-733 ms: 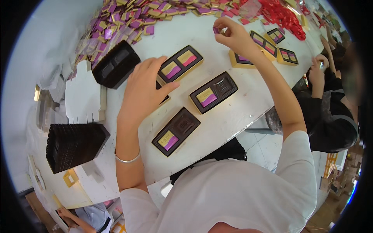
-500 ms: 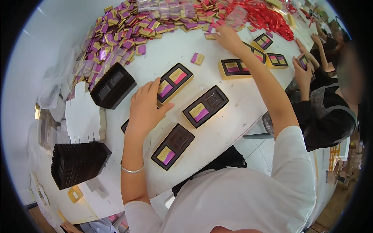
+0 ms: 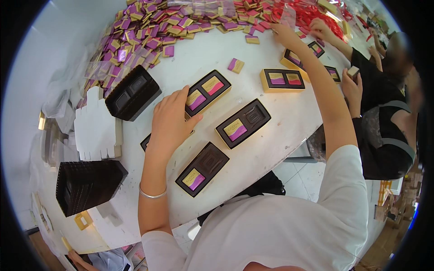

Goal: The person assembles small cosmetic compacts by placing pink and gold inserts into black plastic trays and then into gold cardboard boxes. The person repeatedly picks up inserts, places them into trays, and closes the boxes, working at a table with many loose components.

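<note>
My left hand [image 3: 174,115] lies with stretched fingers and thumb apart against the left end of a gold box [image 3: 217,100] holding two wrapped chocolates. Under that hand, another dark-lined box [image 3: 145,142] is mostly hidden. My right hand [image 3: 288,37] reaches to the pile's edge, fingers bent together; whatever they pinch is too small to make out. Nearer me are two boxes, an upper one [image 3: 257,115] and a lower one [image 3: 209,160], each with one chocolate on the left and a bare brown compartment on the right. A single purple-and-gold chocolate [image 3: 236,65] lies on the table.
Wrapped chocolates [image 3: 153,27] are heaped along the back, with red ribbons [image 3: 312,20] at right. Filled boxes [image 3: 283,81] stand beneath my right forearm. Stacked brown trays [image 3: 90,185] and white cartons [image 3: 97,126] stand left. A co-worker's hands [image 3: 351,88] work at the right.
My right hand has moved a little rightward along the pile's edge. My left hand stays by the same box. The co-worker's far hand now reaches toward the ribbons.
</note>
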